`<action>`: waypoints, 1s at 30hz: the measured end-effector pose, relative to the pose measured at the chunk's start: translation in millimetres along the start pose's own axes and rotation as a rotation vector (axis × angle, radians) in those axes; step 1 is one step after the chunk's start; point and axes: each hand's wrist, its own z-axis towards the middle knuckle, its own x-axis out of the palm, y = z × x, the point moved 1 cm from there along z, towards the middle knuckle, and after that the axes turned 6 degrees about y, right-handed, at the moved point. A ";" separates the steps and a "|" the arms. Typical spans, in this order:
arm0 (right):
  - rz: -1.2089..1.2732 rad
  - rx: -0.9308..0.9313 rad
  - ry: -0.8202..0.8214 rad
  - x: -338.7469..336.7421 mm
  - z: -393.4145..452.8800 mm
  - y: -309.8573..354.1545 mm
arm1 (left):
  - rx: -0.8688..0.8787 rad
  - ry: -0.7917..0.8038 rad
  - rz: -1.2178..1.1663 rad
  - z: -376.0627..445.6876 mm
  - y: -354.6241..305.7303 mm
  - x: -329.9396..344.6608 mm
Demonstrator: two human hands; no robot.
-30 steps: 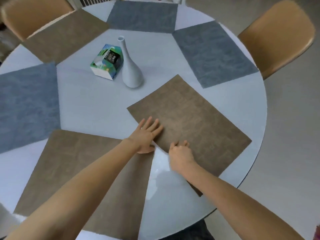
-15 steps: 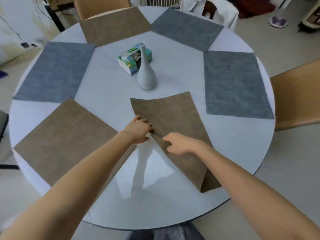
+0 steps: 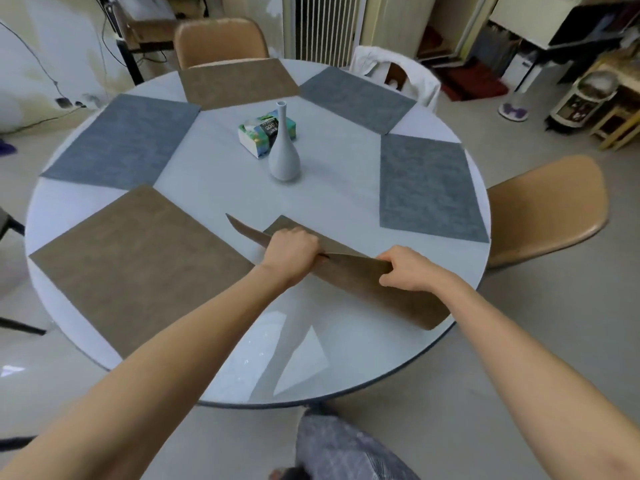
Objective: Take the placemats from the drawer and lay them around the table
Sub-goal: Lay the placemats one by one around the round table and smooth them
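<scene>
A brown placemat (image 3: 374, 289) is lifted and bent over the near right part of the round white table (image 3: 221, 188). My left hand (image 3: 292, 252) grips its upper edge, and my right hand (image 3: 405, 270) grips the same edge further right. Its lower corner still touches the table near the rim. Several other placemats lie flat around the table: a brown one (image 3: 138, 268) at near left, a blue one (image 3: 124, 140) at far left, a brown one (image 3: 235, 83) at the back, and two blue ones (image 3: 356, 98) (image 3: 426, 187) on the right.
A white vase (image 3: 284, 154) and a tissue box (image 3: 258, 135) stand at the table's centre. Tan chairs (image 3: 543, 206) (image 3: 218, 39) sit at the right and the back, and a white chair (image 3: 398, 72) at back right. Furniture and clutter fill the far right.
The brown placemat lay flat under my hands a second ago. Both hands have since gripped its edge and lifted it, folding it upward. The view has pulled back from the table.
</scene>
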 end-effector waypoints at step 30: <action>-0.209 -0.538 -0.532 -87.7 -13.6 -89.4 | -0.732 -0.316 -0.088 -18.9 -122.7 -64.5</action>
